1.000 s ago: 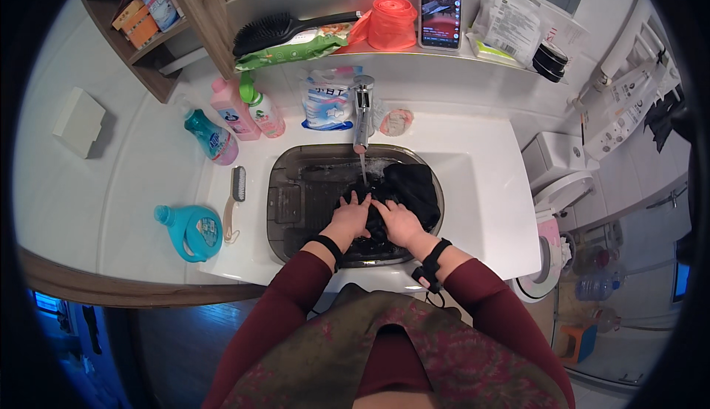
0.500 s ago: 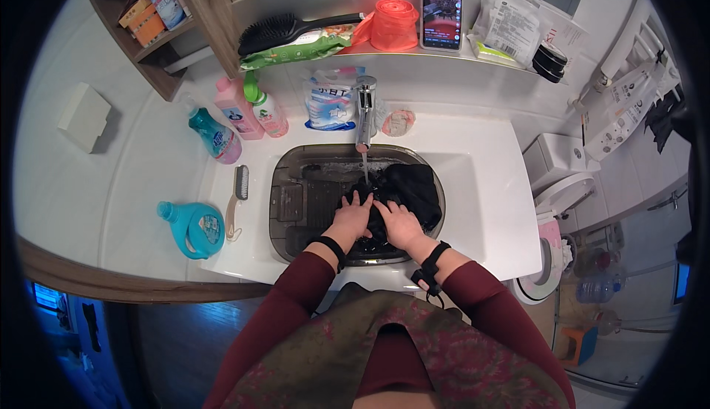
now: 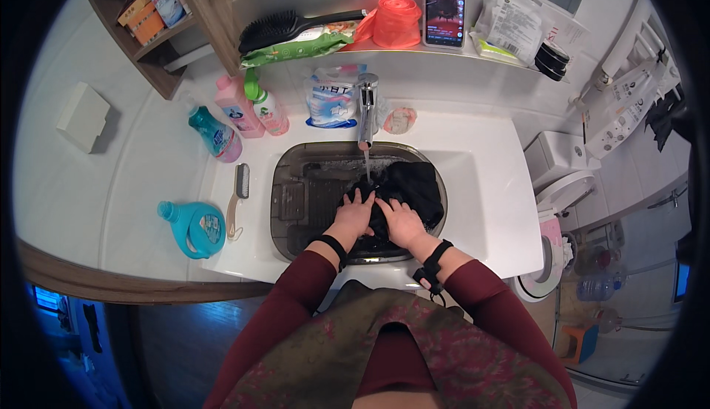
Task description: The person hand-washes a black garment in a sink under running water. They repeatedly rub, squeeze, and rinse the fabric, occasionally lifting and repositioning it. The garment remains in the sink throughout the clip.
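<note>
Black wet cloth (image 3: 416,187) lies bunched in a translucent grey basin (image 3: 279,187) that sits in the white sink. Both my hands rest on the cloth with their thumb sides close together. My left hand (image 3: 352,217) has its fingers spread over the cloth's left part. My right hand (image 3: 400,222) lies on its middle, fingers stretched forward and somewhat apart. From the chrome faucet (image 3: 367,106) a thin stream of water runs down just ahead of my fingertips. Ridges like a washboard (image 3: 322,196) show in the basin's left half, with suds along the back.
Left of the basin are a scrub brush (image 3: 238,194), a turquoise jug (image 3: 196,228) and several detergent bottles (image 3: 214,135). A detergent bag (image 3: 330,102) stands beside the faucet. The shelf above holds a black hairbrush (image 3: 288,28), a red roll of bags (image 3: 397,23) and a phone (image 3: 444,6).
My hands stay almost in place on the cloth. The picture on the phone has changed, and the whole view has shifted slightly.
</note>
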Action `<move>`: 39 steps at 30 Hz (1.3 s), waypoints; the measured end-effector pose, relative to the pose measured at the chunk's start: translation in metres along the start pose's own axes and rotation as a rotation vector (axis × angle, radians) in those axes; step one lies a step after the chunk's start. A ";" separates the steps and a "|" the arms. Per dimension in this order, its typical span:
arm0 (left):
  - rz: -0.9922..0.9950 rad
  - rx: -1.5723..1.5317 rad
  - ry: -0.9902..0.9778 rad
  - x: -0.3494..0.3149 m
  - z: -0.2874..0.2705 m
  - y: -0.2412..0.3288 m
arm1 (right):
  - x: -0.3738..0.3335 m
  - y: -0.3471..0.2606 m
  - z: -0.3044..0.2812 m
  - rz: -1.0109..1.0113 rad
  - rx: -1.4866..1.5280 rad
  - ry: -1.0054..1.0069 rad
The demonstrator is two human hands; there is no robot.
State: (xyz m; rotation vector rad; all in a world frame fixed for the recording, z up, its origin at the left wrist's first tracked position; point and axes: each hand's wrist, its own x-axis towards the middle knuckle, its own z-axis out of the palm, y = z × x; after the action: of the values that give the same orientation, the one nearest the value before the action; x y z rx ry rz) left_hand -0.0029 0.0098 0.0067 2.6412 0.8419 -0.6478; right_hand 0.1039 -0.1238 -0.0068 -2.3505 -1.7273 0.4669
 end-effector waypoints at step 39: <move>0.288 -0.229 0.394 -0.032 -0.013 -0.050 | -0.029 0.017 -0.048 -0.307 0.104 0.287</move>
State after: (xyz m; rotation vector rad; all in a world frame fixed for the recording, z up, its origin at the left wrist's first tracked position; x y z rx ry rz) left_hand -0.0518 0.0393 0.0265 2.6366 0.5675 0.0431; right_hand 0.1285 -0.1550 0.0368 -1.9232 -1.8284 0.1557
